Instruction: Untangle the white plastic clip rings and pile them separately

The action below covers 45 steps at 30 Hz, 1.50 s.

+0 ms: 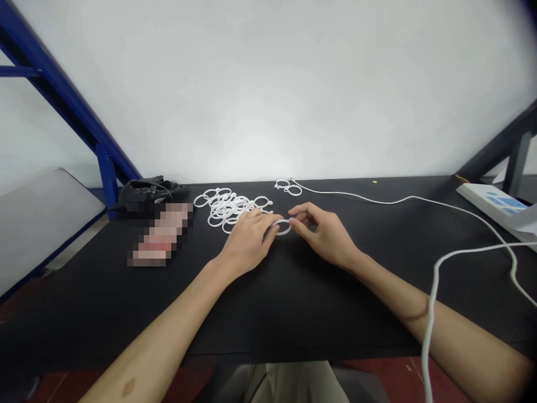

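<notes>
Between my two hands, a little above the black tabletop, is a white ring (282,227) with a small knob on its rim. My left hand (251,236) pinches its left side between thumb and fingers. On the opposite side, the thumb and index finger of my right hand (321,228) close on the ring near its knob. A heap of similar white rings (222,210) lies just behind and left of my left hand, which hides part of it. Farther back, two more white rings (294,190) lie by themselves near the wall.
A white cable (356,196) runs from the back middle to the right and loops over my right forearm. A crumpled black plastic bag (146,190) and a pixelated item (161,235) lie at left. A white box (490,201) stands at right. Blue frame bars (75,106) rise at left.
</notes>
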Available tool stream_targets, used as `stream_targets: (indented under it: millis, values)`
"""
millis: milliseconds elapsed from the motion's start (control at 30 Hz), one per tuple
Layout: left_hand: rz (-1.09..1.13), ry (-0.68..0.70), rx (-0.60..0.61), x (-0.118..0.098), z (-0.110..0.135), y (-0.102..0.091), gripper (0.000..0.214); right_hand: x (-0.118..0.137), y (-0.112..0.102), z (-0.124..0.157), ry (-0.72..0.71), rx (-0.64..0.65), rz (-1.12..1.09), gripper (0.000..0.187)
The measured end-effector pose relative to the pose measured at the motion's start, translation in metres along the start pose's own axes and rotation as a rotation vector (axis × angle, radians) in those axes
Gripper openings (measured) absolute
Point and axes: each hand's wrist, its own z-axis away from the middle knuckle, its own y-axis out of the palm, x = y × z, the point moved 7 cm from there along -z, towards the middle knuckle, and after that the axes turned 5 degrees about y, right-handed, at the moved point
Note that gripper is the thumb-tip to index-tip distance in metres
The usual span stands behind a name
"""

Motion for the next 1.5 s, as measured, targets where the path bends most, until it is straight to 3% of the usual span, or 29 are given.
stream_targets:
  millis: [200, 300, 400, 533, 667, 1133, 1267, 1367, 1500]
  values:
    - [0.177, -0.099, -0.039, 0.003, -0.001, -0.007, 0.025, 0.012, 0.0, 0.004, -0.137, 0.041, 0.023, 0.019]
    - [0.304, -0.12, -0.005, 0.002, -0.002, -0.008, 0.025, 0.02, 0.0, 0.006, -0.214, 0.062, 0.025, 0.016]
    - [0.379, -0.134, 0.042, 0.0, -0.001, -0.004, 0.026, 0.021, -0.002, 0.006, -0.197, 0.046, 0.016, 0.012]
    - [0.306, -0.142, 0.032, -0.001, 0.001, -0.001, 0.03, 0.018, -0.005, 0.005, -0.133, 0.017, 0.008, 0.01]
    - [0.212, -0.044, 0.05, -0.008, 0.002, 0.0, 0.036, 0.017, -0.004, 0.003, -0.131, 0.027, 0.041, 0.011]
    - [0.132, 0.029, 0.034, -0.012, 0.001, 0.001, 0.027, 0.012, -0.001, 0.002, -0.066, 0.03, 0.018, 0.01]
    - [0.01, -0.033, -0.142, 0.005, -0.001, -0.009, 0.031, -0.003, 0.004, -0.013, -0.023, 0.014, 0.083, 0.027]
    - [-0.118, -0.146, -0.267, 0.031, -0.001, -0.019, 0.034, -0.018, 0.002, -0.032, -0.07, -0.081, 0.421, 0.034]
    - [-0.199, -0.241, -0.3, 0.061, 0.0, -0.026, 0.041, -0.039, 0.01, -0.053, -0.093, 0.001, 0.685, 0.025]
